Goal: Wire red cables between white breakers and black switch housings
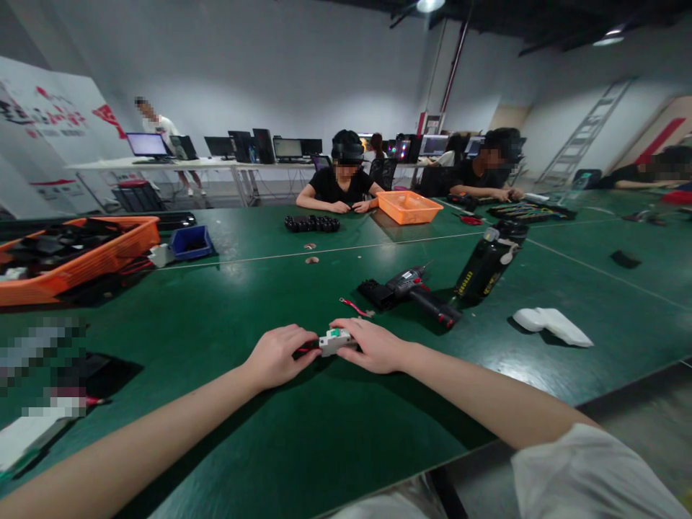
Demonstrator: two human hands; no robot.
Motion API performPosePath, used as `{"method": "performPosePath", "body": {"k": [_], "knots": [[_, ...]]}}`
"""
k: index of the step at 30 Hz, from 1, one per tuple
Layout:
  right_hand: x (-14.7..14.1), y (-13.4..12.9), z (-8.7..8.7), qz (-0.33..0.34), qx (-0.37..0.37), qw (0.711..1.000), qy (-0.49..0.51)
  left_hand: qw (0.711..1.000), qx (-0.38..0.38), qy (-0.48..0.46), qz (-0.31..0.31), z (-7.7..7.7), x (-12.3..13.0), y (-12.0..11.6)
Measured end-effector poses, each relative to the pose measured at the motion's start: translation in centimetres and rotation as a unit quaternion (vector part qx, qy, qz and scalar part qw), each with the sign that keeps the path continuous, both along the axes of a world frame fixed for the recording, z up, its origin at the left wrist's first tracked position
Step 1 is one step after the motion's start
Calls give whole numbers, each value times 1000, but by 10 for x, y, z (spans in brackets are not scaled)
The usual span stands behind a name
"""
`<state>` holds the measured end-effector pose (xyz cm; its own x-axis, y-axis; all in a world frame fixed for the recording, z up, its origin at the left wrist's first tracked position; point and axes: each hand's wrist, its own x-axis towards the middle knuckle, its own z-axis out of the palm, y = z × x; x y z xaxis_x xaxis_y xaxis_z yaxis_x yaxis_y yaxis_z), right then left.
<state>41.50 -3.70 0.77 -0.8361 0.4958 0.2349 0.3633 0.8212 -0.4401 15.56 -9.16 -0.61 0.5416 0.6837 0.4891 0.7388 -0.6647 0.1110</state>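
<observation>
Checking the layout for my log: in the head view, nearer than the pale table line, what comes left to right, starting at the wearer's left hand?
Left hand, white device, right hand, cordless drill, dark bottle, white angular piece.

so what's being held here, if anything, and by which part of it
A white circuit breaker, by its two ends: left grip at the left end, right grip at the right, green switch between.

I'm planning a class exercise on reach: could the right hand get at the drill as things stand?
Likely yes: the drill lies just beyond the right hand with nothing standing between, but that hand would first have to release the white block.
</observation>
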Motion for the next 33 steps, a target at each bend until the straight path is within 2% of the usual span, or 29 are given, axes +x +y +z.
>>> {"method": "performPosePath", "body": {"k": [2, 4, 6, 8, 10, 11, 13, 15, 18, 23, 29, 31, 33], "knots": [[3, 3, 6, -3, 35, 999, 2, 1000, 1, 3, 1, 0, 0, 0], [12, 11, 15, -34, 94, 995, 3, 1000, -3, 7, 2, 1, -1, -1], [27, 26, 25, -125, 157, 980, -7, 1000, -18, 8, 1, 2, -1, -2], [47, 43, 33, -269, 192, 943, -48, 999, -38, 6, -2, 2, -2, -3], [68, 62, 35, -399, 164, 894, -123, 999, -52, 1, -4, 3, -3, -3], [77, 71, 34, -438, 121, 876, -163, 998, -55, -1, -3, 4, -3, -4], [92, 87, 30, -474, 19, 854, -216, 998, -59, -4, -2, 5, -3, -5], [99, 100, 26, -485, -35, 842, -233, 998, -62, -4, -3, 6, -4, -6], [101, 111, 23, -496, -66, 833, -235, 998, -67, -4, -10, 7, -5, -7], [103, 110, 29, -493, -119, 847, -158, 998, -68, -2, -17, 8, -8, -9], [96, 98, 46, -467, -145, 869, 77, 998, -66, -9, -19, 10, -10, -10], [90, 89, 61, -433, -164, 870, 170, 998, -62, -15, -19, 11, -10, -10], [85, 74, 80, -367, -217, 862, 273, 998, -50, -23, -22, 11, -10, -10]]}}
